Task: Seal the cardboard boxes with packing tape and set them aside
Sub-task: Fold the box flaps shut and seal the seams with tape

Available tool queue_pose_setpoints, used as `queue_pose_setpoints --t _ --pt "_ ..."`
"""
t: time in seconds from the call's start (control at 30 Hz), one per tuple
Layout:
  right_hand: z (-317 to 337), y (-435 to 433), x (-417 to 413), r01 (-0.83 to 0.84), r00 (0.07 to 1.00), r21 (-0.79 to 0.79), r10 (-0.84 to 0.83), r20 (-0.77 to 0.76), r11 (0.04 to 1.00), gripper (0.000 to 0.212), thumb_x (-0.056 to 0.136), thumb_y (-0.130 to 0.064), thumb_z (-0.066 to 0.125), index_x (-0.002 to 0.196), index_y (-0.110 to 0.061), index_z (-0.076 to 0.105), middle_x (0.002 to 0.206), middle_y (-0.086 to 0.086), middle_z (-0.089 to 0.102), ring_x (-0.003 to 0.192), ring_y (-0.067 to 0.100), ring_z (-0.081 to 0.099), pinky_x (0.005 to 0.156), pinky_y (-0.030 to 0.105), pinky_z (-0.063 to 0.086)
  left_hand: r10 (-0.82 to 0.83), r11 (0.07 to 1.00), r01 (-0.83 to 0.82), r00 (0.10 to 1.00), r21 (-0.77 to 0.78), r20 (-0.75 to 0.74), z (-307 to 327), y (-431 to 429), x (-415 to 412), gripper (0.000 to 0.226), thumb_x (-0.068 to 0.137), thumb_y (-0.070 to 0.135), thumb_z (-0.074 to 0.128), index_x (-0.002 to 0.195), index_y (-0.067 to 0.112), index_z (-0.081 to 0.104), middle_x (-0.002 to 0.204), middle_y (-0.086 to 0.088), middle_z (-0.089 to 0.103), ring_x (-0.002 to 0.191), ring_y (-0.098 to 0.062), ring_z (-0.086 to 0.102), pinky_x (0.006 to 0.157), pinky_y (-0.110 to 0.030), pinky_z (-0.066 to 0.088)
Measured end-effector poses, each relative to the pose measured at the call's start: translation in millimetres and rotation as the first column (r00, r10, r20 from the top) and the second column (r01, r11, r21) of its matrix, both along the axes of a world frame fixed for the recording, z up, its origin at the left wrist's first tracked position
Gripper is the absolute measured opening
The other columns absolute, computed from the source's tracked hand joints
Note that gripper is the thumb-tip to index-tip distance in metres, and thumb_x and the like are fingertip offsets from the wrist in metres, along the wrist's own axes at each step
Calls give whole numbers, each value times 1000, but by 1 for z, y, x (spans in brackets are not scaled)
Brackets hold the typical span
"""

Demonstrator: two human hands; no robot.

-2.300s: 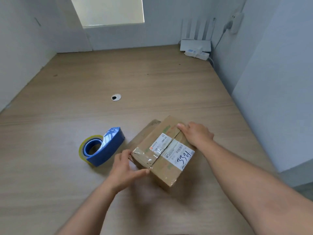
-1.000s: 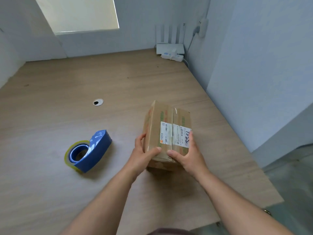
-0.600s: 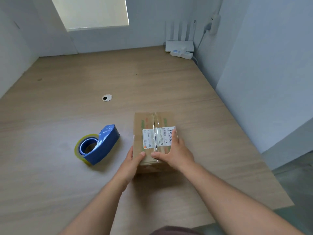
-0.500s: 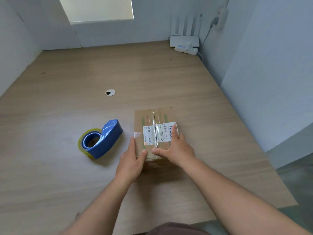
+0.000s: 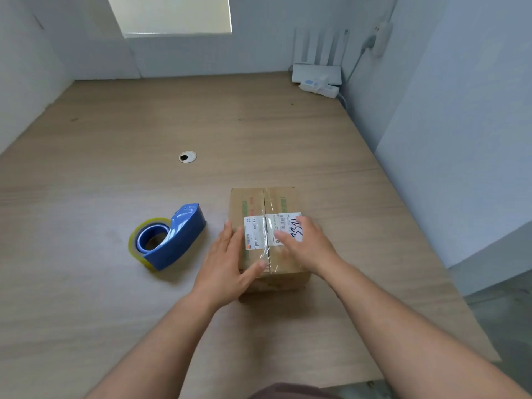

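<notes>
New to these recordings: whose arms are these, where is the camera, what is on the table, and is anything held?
No machine here: the arms are a person's, filmed by one wide-angle camera on their head, looking down. On the wooden table sit a taped cardboard box and, left of it, a blue tape dispenser. The left hand lies flat against the box's left side, thumb on top; the right hand presses flat on its label. Neither hand grips anything.

left hand (image 5: 227,264) flat, fingers straight and together, thumb splayed out. right hand (image 5: 306,246) palm down, fingers extended, angled forward-left.
</notes>
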State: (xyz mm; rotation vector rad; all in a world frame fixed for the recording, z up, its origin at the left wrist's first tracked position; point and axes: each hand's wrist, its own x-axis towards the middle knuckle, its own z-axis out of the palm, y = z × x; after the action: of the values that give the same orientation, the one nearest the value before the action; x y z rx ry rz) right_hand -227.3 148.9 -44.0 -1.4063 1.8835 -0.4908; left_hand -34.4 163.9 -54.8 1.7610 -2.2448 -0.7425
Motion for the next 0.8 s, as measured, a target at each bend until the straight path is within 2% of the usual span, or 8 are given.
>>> queue_pose_setpoints --t 0.07,0.17,0.23,0.33,0.5,0.67,0.8 --pt "2 -17 4 73 994 14 -72 -77 997 78 87 -63 50 144 -15 27 142 10 36 124 27 46 98 37 39 -7 1000 6 998 17 63 -1 0 -3 99 83 69 50 154 22 -2 161 -2 -13 148 -16 -6 118 -30 4" --pt "6 -46 11 142 978 117 -122 -168 983 99 83 -76 41 152 -16 3 150 14 26 129 33 43 97 42 40 25 999 -29 993 27 118 -2 2 -4 102 82 70 51 154 22 -2 161 -1 -14 148 -19 0 118 -31 8" --pt "8 -63 16 171 963 149 -134 -232 974 110 77 -81 42 152 -19 -8 150 15 26 129 33 43 95 42 40 34 999 -38 992 30 124 -2 2 -6 102 82 69 52 154 21 -1 160 -1 -14 148 -19 0 118 -30 8" --pt "1 -77 25 160 953 166 -108 -282 973 117 73 -83 46 152 -21 -13 148 15 29 127 32 45 94 41 41 39 998 -46 987 39 153 -2 1 -12 103 82 69 52 154 17 0 160 -3 -15 148 -20 -1 118 -31 9" --pt "-9 -59 28 32 945 134 14 -327 990 110 76 -80 46 151 -25 -14 151 12 21 129 33 42 97 41 39 42 996 -57 982 75 184 -1 -3 -14 105 81 69 52 154 14 0 160 -7 -15 148 -21 0 118 -31 10" --pt "-13 8 17 -181 929 178 228 -293 967 97 77 -77 49 149 -45 -7 158 8 -17 141 33 23 108 41 31 16 998 -27 979 53 202 -2 -1 -13 106 80 72 49 154 13 1 160 -9 -13 148 -23 2 118 -31 11" --pt "-19 29 1 -257 937 143 282 -204 956 93 76 -70 58 147 -51 1 157 6 -25 147 30 9 115 40 23 -111 991 91 965 94 236 -2 -6 -5 118 73 77 51 153 11 -6 159 -11 -17 148 -23 -4 119 -32 6"
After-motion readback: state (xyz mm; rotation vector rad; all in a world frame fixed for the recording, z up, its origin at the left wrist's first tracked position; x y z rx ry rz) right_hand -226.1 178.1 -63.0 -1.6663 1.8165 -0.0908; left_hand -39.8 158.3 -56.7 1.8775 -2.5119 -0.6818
